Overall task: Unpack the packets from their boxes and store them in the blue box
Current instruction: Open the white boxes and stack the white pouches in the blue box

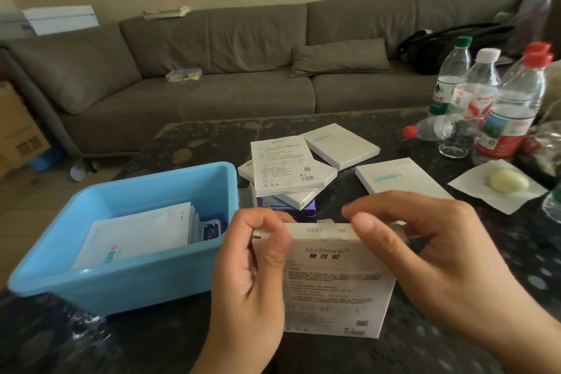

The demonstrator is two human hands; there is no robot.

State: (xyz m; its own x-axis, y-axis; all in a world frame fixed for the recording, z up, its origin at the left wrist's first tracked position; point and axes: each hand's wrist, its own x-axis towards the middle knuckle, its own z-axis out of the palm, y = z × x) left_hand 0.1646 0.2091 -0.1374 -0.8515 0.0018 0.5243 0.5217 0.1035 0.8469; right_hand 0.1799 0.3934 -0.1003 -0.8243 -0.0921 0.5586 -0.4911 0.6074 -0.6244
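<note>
White box [334, 282] | both hands' fingers [273, 240] curled, gripping its top | blue box [121, 276] left

Dim, soft light; warped, blurry edges

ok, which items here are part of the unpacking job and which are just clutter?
Job: white box in hand, left hand, right hand, blue box, packets inside, stacked boxes, single box.
Clutter: bottles, pale round thing on napkin, sofa.
</note>
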